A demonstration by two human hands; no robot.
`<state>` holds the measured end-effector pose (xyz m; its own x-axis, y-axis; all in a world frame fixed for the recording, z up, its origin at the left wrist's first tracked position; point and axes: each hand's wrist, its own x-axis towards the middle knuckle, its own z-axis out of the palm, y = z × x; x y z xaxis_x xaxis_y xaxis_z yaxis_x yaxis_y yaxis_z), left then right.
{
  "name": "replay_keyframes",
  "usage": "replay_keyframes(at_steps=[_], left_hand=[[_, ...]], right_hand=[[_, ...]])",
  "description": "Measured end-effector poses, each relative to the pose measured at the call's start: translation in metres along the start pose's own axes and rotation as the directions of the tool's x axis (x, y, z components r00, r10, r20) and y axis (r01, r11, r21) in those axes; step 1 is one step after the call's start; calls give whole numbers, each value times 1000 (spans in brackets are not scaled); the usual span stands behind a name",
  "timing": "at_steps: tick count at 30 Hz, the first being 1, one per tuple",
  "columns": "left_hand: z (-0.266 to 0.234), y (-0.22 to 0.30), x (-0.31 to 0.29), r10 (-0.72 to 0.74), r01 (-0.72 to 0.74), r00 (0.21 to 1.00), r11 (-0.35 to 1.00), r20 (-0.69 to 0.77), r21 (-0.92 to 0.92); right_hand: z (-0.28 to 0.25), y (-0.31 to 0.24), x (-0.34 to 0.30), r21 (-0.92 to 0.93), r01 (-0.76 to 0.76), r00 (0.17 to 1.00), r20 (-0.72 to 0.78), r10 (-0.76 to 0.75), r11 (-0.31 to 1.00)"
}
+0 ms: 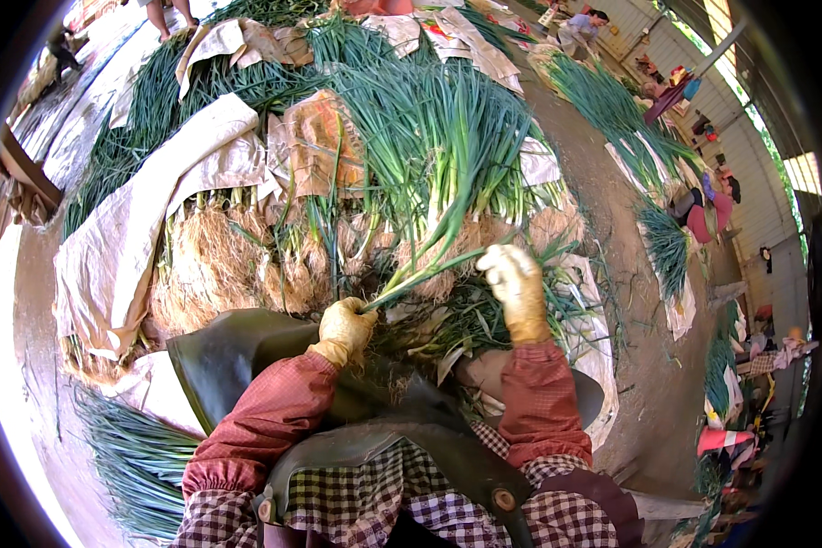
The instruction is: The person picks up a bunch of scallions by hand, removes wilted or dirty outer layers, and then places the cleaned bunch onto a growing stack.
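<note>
**Green Onion Handling: State of Work**

The large heap of long green onions with pale, tangled root ends fills the ground ahead; all positions below refer to this heap. Crumpled tan sacking sheets lie over its left part and behind it. A bundled layer of darker green onion stalks lies at the heap's lower left, by the person's left sleeve; whether it is finished work cannot be told. A dark green rubber apron covers the lap at the near edge of the heap.

The left hand, in a soiled yellow glove, is clamped on the root end of a single green onion stalk, pulled from the heap's near edge. The right hand, gloved alike, rests against that stalk's leaves; its grip cannot be told.

Judged progress: most of the heap is unprocessed.
</note>
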<state>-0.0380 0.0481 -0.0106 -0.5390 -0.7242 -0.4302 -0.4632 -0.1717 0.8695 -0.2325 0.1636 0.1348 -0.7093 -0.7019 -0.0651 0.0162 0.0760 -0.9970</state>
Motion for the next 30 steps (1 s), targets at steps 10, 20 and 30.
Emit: replay_keyframes(at_steps=[10, 20, 30], left_hand=[[23, 25, -13, 71, 92, 977, 714, 202, -694], [12, -1, -12, 322, -320, 945, 946, -63, 48], [7, 3, 1, -79, 182, 974, 830, 212, -527]], right_hand=[[-30, 87, 17, -320, -80, 984, 124, 126, 944], [68, 117, 35, -693, -191, 849, 239, 471, 696], [88, 84, -20, -504, 572, 793, 542, -279, 647]])
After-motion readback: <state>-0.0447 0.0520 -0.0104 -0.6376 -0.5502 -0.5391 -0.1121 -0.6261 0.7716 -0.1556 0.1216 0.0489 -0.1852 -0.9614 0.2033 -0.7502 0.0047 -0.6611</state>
